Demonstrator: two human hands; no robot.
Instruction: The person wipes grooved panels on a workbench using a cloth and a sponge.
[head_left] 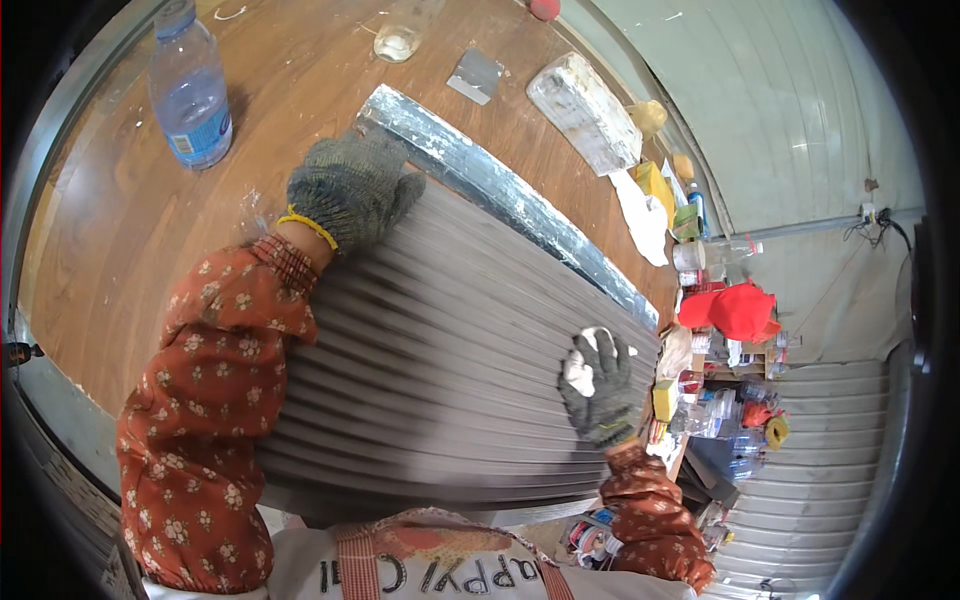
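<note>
left hand (352, 190), gloved, lay flat and unclenched on the ribbed metal panel (450, 380); right hand (600, 390) clutched a white cloth (582, 362) against it.

Left hand (350, 190) flat, palm down; right hand (600, 385) curled (both gloved).

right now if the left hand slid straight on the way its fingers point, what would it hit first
Probably the raised metal edge strip along the far side of the ribbed metal panel; the left hand lies flat on the panel, fingers aimed that way.
</note>
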